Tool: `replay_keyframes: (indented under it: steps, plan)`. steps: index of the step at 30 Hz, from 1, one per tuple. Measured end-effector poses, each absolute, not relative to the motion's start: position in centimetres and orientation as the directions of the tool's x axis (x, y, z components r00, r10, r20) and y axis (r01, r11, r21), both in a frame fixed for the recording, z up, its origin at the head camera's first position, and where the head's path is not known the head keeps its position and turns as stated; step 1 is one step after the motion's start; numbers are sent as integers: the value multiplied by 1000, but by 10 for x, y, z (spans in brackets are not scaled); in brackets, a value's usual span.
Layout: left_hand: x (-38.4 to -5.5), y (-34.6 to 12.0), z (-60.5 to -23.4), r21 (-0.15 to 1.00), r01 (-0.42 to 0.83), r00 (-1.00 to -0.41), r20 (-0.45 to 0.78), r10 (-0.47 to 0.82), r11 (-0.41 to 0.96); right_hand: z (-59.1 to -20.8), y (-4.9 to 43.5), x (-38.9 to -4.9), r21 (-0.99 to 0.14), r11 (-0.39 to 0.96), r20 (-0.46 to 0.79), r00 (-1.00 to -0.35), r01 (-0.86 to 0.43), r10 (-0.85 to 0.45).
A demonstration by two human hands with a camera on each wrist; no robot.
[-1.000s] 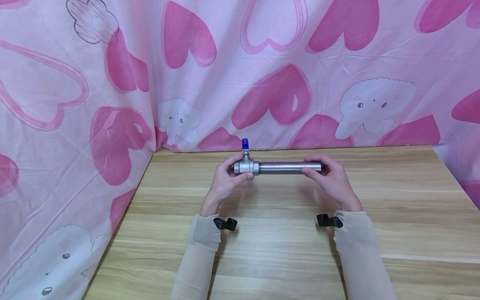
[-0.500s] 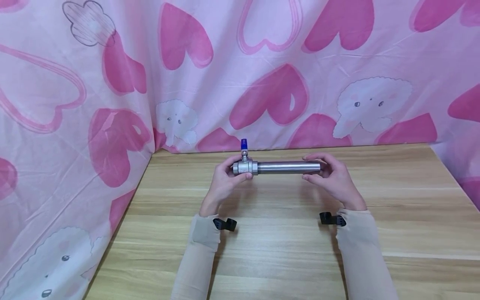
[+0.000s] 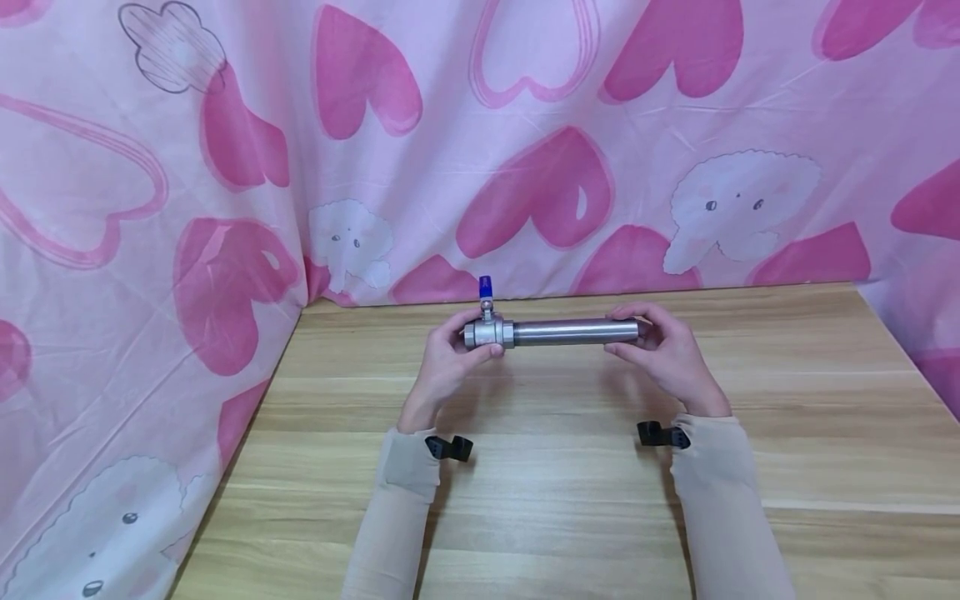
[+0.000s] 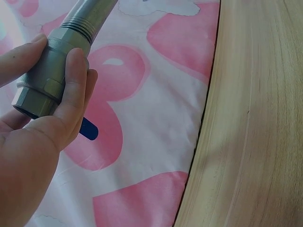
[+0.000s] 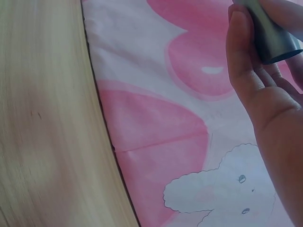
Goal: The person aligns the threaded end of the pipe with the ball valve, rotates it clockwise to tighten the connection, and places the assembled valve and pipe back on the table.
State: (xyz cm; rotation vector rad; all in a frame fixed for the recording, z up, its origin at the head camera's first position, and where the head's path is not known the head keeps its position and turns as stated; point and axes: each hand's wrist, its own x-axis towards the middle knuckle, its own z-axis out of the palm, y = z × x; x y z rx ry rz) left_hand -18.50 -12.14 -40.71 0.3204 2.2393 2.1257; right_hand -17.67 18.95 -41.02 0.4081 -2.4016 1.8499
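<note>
A silver ball valve [image 3: 489,334] with a blue-sleeved lever [image 3: 486,287] joins a straight steel pipe [image 3: 573,332]. Both are held level above the table. My left hand [image 3: 442,362] grips the valve body, thumb on the near side, with the lever pointing away from me. In the left wrist view, threads [image 4: 78,27] show where the pipe meets the valve [image 4: 54,71]. At the pipe's other end, my right hand [image 3: 671,354] holds it between thumb and fingers. The pipe's plain end [image 5: 272,40] shows in the right wrist view. Some fingers are hidden behind the parts.
Below lies a wood-grain table [image 3: 555,500]. A pink curtain [image 3: 435,167] printed with hearts and white animals hangs along its back and left edges. A black mount [image 3: 450,448] sticks out from the left cuff, and another black mount [image 3: 662,435] from the right.
My right thumb and fingers have shifted slightly around the pipe end. The left hand keeps its hold on the valve. The whole view has drifted a little.
</note>
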Motion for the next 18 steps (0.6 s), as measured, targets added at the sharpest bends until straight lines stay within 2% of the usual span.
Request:
replay_keyframes:
  steps: [18]
  plan:
    - [-186, -123, -408, 990, 140, -977, 133, 169, 31, -411, 187, -177, -928, 280, 215, -967, -247, -140]
